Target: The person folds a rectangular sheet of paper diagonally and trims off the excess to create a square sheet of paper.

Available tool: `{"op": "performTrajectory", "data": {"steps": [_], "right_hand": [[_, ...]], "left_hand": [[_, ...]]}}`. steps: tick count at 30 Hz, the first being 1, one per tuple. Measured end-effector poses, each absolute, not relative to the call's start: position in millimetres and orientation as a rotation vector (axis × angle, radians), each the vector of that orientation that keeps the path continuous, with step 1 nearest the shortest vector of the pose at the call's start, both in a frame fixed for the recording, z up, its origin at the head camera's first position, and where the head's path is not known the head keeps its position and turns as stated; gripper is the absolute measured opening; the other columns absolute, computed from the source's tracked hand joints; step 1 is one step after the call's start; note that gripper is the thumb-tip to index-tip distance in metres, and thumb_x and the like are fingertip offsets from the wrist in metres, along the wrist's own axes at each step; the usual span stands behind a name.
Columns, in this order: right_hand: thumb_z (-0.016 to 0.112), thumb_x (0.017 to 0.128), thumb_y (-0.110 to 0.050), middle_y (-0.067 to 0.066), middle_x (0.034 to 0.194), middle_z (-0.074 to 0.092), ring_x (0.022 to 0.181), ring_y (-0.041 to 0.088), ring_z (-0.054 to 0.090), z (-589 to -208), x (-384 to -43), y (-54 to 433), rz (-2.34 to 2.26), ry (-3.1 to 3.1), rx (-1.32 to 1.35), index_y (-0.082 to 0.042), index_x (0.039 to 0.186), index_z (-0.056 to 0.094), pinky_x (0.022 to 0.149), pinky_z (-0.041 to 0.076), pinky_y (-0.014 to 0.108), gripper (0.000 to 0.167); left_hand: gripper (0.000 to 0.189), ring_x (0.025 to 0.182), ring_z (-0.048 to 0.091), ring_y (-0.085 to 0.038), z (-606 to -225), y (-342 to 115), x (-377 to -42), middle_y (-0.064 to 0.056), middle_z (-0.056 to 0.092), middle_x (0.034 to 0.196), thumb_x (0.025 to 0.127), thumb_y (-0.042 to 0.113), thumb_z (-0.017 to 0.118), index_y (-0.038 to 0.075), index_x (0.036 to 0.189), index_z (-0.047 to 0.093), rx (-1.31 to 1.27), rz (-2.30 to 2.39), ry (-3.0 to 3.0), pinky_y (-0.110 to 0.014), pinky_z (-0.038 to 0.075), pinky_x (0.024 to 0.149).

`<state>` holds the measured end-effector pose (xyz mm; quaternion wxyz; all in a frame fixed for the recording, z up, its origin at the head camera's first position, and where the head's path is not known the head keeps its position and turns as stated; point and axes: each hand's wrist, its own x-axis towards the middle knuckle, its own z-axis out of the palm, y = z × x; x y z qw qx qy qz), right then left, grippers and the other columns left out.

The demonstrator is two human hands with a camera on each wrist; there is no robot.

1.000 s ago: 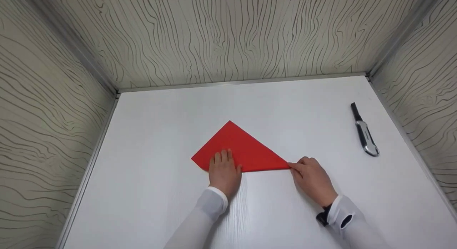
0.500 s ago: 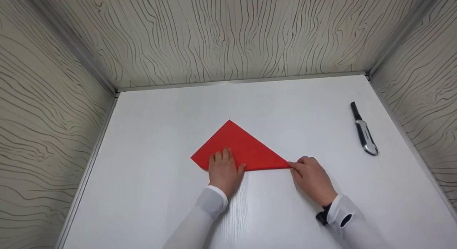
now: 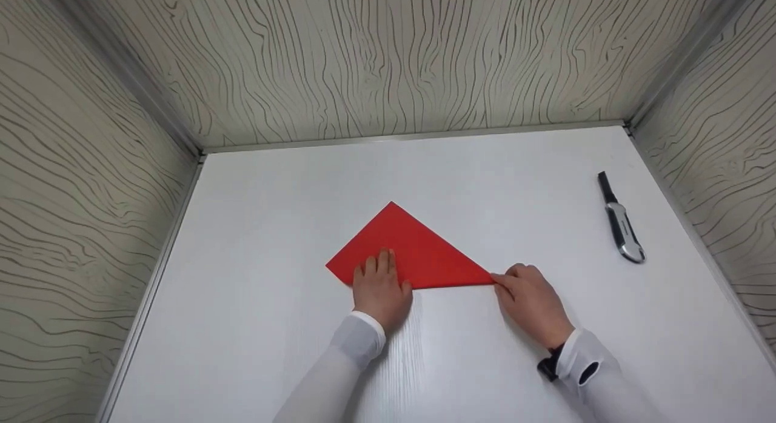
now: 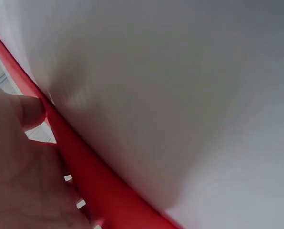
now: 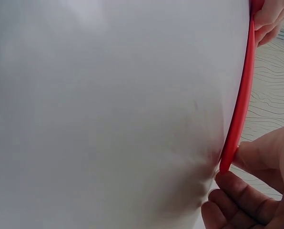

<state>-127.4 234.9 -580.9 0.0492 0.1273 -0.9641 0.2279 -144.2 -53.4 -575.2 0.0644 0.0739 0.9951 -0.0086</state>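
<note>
A folded sheet of red paper [image 3: 418, 247] lies on the white table, its near edge a straight fold and one corner pointing away from me. My left hand [image 3: 381, 293] rests on its left part with the fingers extended over it, covering some of the near edge. At the paper's right tip, my right hand [image 3: 533, 305] pinches the corner between thumb and index finger. In the right wrist view the red paper [image 5: 239, 109] runs as a thin strip up from the right hand [image 5: 261, 186]. The left wrist view has the left hand [image 4: 30, 157] against the fold.
A utility knife [image 3: 623, 229] with a silver and black handle lies at the right of the white table [image 3: 254, 229]. Wood-grain panels [image 3: 388, 59] rise at the back and both sides. Metal strips edge the table.
The left thumb spread slightly along the near edge and then drew back. The right hand keeps its pinch on the corner, and the paper lies almost unchanged.
</note>
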Motion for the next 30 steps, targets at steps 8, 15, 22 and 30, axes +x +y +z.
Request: {"op": "performTrajectory", "data": {"steps": [8, 15, 22, 30], "right_hand": [[0.073, 0.091, -0.006, 0.003, 0.090, 0.062, 0.086, 0.023, 0.056, -581.4, -126.1, 235.3, 0.699, -2.909, 0.399, -0.006, 0.116, 0.079, 0.073, 0.054, 0.038, 0.025], [0.072, 0.092, -0.005, 0.002, 0.091, 0.062, 0.085, 0.022, 0.056, -581.5, -124.9, 237.4, 0.717, -2.914, 0.392, -0.008, 0.120, 0.077, 0.072, 0.053, 0.037, 0.028], [0.069, 0.092, -0.004, 0.001, 0.090, 0.064, 0.085, 0.021, 0.056, -581.7, -124.4, 238.3, 0.747, -2.893, 0.365, -0.008, 0.124, 0.075, 0.072, 0.053, 0.038, 0.032], [0.072, 0.093, -0.008, 0.001, 0.091, 0.063, 0.083, 0.020, 0.055, -581.9, -124.7, 238.2, 0.712, -2.923, 0.389, -0.013, 0.126, 0.075, 0.071, 0.053, 0.036, 0.034]], "left_hand": [[0.093, 0.140, 0.041, -0.035, -574.1, -55.7, -143.1, -0.009, 0.029, 0.166, 0.091, 0.056, 0.068, 0.014, 0.163, 0.027, 0.246, -0.087, 2.980, -0.051, 0.040, 0.113], [0.093, 0.141, 0.041, -0.035, -575.8, -56.0, -143.3, -0.008, 0.029, 0.167, 0.090, 0.057, 0.069, 0.016, 0.163, 0.027, 0.257, -0.129, 2.976, -0.051, 0.041, 0.112], [0.092, 0.138, 0.042, -0.035, -575.0, -53.6, -144.3, -0.011, 0.032, 0.164, 0.092, 0.057, 0.067, 0.012, 0.162, 0.030, 0.253, -0.126, 2.980, -0.052, 0.042, 0.110], [0.091, 0.138, 0.043, -0.035, -574.4, -52.7, -144.0, -0.012, 0.033, 0.164, 0.092, 0.054, 0.068, 0.010, 0.162, 0.029, 0.245, -0.121, 2.976, -0.053, 0.040, 0.111]]}}
